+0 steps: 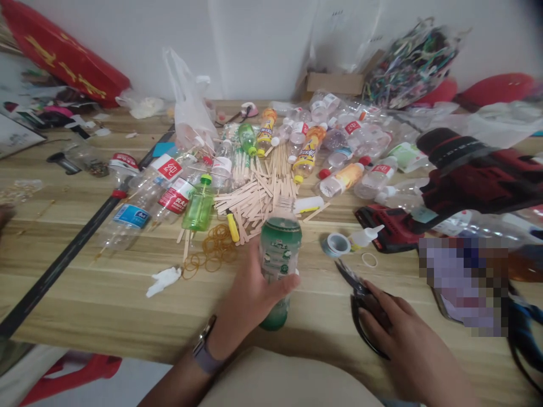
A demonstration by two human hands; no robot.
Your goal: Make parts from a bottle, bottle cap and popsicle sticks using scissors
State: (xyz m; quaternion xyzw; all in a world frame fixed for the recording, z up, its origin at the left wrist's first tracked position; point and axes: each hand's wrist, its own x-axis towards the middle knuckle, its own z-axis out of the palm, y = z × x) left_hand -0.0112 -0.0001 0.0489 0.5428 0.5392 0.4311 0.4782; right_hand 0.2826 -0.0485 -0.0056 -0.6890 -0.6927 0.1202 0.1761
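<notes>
My left hand, with a watch on its wrist, is wrapped round a green-labelled plastic bottle near the table's front edge. The bottle stands roughly upright, its clear neck pointing away from me. To the right, my right hand lies over the black handles of a pair of scissors, fingers closed round them. The scissor blades point up and left, towards a roll of tape. A small white glue bottle lies beside the tape.
Wooden sticks, rubber bands and several plastic bottles spread over the wooden table. A red and black power drill stands at the right, near a blurred-out phone. Another person's hand shows at the left edge.
</notes>
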